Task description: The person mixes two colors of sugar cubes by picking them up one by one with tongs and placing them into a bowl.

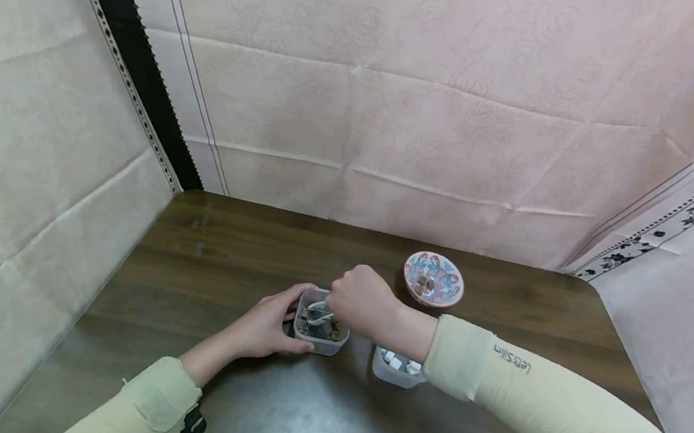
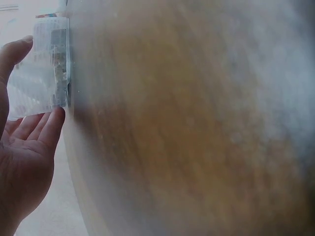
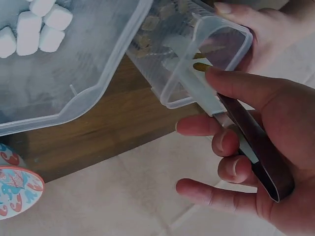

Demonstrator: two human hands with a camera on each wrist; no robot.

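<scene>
My left hand (image 1: 265, 326) grips a clear plastic container (image 1: 324, 347) from the left, thumb on the near side and fingers on the far side. Small brown cubes (image 3: 150, 23) lie inside it. In my right hand (image 1: 365, 304) is a pair of small tongs (image 3: 253, 137) with a dark handle and pale tips. Those tips (image 1: 319, 307) reach down into the container; whether they pinch a cube cannot be told. The left wrist view shows the container's wall (image 2: 42, 73) between thumb and fingers.
Just right stands a second clear container (image 1: 395, 378) with white cubes (image 3: 29, 32), partly under my right forearm. Behind it sits a patterned red and blue bowl (image 1: 452, 287) with brown cubes (image 1: 424, 284) in it. Everything stands on a dark wooden table (image 1: 241, 232) before hanging cloth (image 1: 359, 117).
</scene>
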